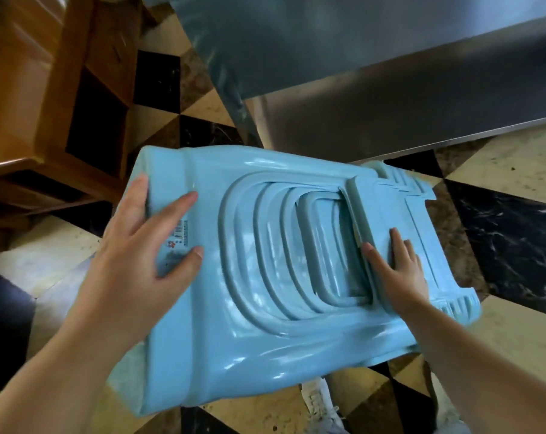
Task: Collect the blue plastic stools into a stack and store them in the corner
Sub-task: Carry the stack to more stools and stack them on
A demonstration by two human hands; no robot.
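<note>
A stack of light blue plastic stools, nested one inside the other, lies tilted on its side in front of me above the floor. My left hand grips the seat end at the left, fingers spread over the side with the sticker and one finger wrapped round the far edge. My right hand lies flat with straight fingers on the leg end of the stack at the right. Several nested rims show through the side opening.
A stainless steel table fills the upper right, close behind the stools. A wooden cabinet stands at the upper left. The floor is chequered black, brown and cream tile. My white shoe shows below the stack.
</note>
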